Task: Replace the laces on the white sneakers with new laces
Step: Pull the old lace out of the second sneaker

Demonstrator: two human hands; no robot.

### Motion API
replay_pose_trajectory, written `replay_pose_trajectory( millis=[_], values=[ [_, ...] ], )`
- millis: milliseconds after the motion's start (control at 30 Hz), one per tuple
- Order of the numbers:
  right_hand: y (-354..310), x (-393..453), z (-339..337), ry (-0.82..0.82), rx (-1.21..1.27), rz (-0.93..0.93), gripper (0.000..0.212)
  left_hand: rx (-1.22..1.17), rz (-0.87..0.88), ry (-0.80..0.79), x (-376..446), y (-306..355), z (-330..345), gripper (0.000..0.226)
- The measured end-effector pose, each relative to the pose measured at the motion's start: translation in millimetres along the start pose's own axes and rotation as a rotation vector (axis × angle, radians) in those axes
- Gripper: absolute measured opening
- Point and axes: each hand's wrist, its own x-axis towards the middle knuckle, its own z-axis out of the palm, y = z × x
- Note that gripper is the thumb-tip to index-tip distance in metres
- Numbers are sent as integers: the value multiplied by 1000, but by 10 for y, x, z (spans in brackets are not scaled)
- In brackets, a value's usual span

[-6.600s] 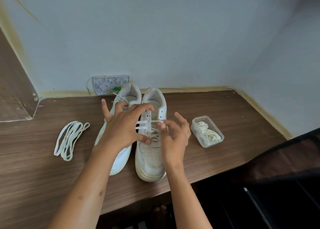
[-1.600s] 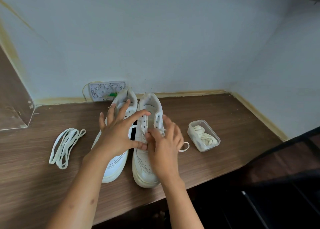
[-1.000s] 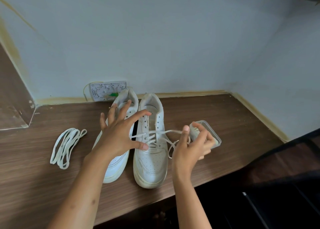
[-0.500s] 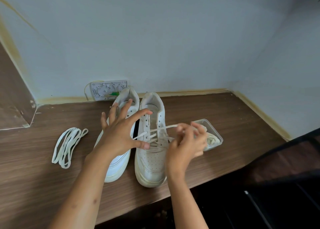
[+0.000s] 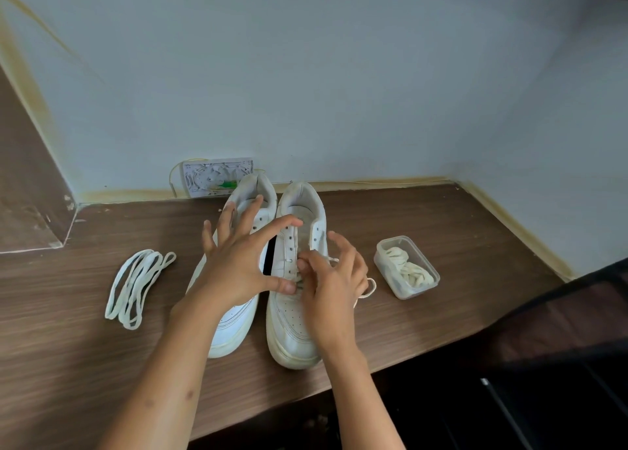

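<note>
Here, at frame centre, the left hand (image 5: 244,266) spreads straight fingers over both white sneakers (image 5: 292,279), likely steadying them, while the right hand (image 5: 331,284) pinches the old lace (image 5: 365,288) at the right shoe's eyelets. Fresh laces (image 5: 136,288) wait at left, probably for rethreading; a tub (image 5: 406,267) at right holds more

— Can you read any writing from where you look down?
— No. Your right sneaker (image 5: 295,300) carries a small tongue tag at its twelve o'clock end, but the print is too blurred to read.
</note>
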Motion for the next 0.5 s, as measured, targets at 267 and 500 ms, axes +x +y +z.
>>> replay_pose_trajectory(
  millis=[267,500],
  values=[
    [11,87,-121,499,22,238,20,2,4,-6,1,-19,-5,97],
    [96,-1,-279,421,103,442,64,-32,31,2,1,-40,0,95]
  ],
)
